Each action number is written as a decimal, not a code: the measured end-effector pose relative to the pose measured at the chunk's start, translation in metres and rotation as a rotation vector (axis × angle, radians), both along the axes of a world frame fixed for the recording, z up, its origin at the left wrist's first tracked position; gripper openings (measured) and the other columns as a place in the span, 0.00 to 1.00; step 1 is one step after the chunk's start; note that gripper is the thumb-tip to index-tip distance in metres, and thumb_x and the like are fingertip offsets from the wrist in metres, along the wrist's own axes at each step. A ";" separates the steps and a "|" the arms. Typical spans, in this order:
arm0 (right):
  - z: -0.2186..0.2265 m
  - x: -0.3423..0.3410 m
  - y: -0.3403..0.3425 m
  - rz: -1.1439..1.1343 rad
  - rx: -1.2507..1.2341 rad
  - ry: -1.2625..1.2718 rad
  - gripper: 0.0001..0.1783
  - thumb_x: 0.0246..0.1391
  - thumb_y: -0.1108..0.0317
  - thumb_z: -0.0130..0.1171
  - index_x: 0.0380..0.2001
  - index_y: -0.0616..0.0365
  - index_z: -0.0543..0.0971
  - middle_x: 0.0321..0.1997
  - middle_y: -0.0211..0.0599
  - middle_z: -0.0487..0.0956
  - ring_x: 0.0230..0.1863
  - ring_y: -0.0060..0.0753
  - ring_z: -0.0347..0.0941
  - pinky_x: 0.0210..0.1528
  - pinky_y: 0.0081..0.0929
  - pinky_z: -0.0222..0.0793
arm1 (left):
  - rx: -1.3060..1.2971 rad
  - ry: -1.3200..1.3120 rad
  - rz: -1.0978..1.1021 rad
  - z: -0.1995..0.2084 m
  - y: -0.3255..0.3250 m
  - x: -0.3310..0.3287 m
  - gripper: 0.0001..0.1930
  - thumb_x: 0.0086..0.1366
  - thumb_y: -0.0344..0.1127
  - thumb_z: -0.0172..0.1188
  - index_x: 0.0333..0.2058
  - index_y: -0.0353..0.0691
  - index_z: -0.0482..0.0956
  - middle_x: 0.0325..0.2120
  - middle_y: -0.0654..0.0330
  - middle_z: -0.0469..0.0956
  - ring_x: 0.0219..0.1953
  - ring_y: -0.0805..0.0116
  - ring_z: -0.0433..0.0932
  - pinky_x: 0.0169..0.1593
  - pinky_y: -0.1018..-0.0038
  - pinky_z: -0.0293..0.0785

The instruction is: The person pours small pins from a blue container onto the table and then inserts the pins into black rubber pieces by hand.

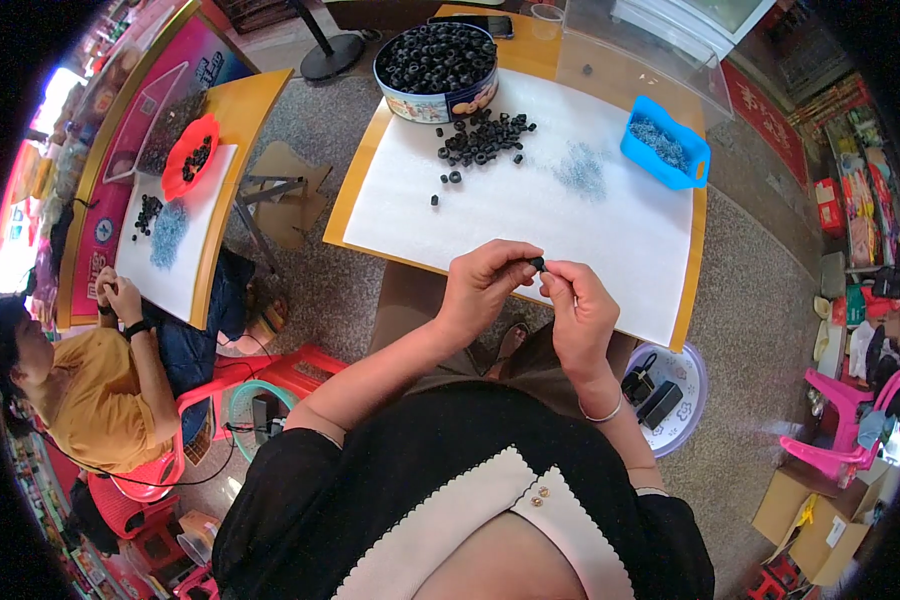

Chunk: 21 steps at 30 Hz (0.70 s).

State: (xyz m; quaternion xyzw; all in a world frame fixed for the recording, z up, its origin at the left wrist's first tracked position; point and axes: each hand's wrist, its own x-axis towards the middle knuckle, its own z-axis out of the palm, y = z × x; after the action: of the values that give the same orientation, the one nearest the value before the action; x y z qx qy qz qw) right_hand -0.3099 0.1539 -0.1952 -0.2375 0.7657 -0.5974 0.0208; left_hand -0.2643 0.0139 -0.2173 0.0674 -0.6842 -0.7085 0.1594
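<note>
Just past the near edge of the white-covered table, my two hands meet at the fingertips. My left hand pinches a small black round piece, knob-like in shape. My right hand has its thumb and forefinger closed against that same piece; whatever lies between those fingertips is too small to make out. Farther back, loose black pieces are spread beside a round tin heaped with more of them. To their right lies a thin scatter of small silvery-blue metal bits.
A blue plastic basket with more metal bits stands at the table's right. Behind it is a clear plastic panel. At left, another person sits at a second table with a red dish. A white basin is low on the right.
</note>
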 end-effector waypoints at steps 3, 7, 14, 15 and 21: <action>-0.004 -0.002 0.002 0.016 0.053 0.142 0.05 0.55 0.78 0.55 0.36 0.64 0.76 0.29 0.32 0.77 0.30 0.19 0.73 0.34 0.17 0.70 | -0.269 0.105 0.048 0.000 -0.002 -0.002 0.10 0.59 0.23 0.59 0.40 0.36 0.79 0.31 0.61 0.78 0.32 0.76 0.77 0.36 0.81 0.74; -0.007 -0.005 0.007 0.073 0.005 -0.038 0.07 0.53 0.78 0.56 0.36 0.62 0.76 0.30 0.36 0.79 0.28 0.24 0.75 0.33 0.20 0.71 | -0.269 0.095 0.016 0.001 -0.005 -0.001 0.09 0.59 0.23 0.59 0.39 0.36 0.79 0.31 0.61 0.79 0.32 0.76 0.77 0.35 0.80 0.74; 0.002 -0.018 0.017 0.224 -0.067 -0.356 0.10 0.51 0.78 0.56 0.39 0.61 0.78 0.28 0.27 0.78 0.27 0.16 0.71 0.31 0.16 0.68 | 0.096 -0.116 -0.224 0.007 -0.015 -0.001 0.21 0.59 0.22 0.58 0.51 0.36 0.68 0.33 0.60 0.78 0.34 0.76 0.76 0.38 0.79 0.74; 0.004 -0.021 0.019 0.287 -0.021 -0.356 0.12 0.51 0.78 0.57 0.41 0.60 0.78 0.28 0.28 0.77 0.28 0.16 0.70 0.32 0.15 0.67 | 0.129 -0.104 -0.239 0.012 -0.016 -0.002 0.26 0.59 0.22 0.58 0.56 0.38 0.62 0.33 0.59 0.78 0.33 0.78 0.75 0.37 0.79 0.74; 0.014 -0.034 0.023 0.483 0.153 -0.075 0.19 0.48 0.79 0.58 0.46 0.58 0.79 0.32 0.29 0.73 0.33 0.22 0.68 0.35 0.16 0.64 | 0.161 -0.193 -0.382 0.021 -0.024 -0.004 0.34 0.59 0.19 0.56 0.61 0.39 0.50 0.33 0.56 0.77 0.33 0.76 0.74 0.39 0.78 0.73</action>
State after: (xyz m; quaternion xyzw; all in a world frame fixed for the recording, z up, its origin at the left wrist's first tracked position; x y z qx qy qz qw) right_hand -0.3437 0.1770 -0.1814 -0.3892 0.7283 -0.5238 0.2092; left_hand -0.2686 -0.0101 -0.1967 0.0167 -0.6377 -0.7685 -0.0496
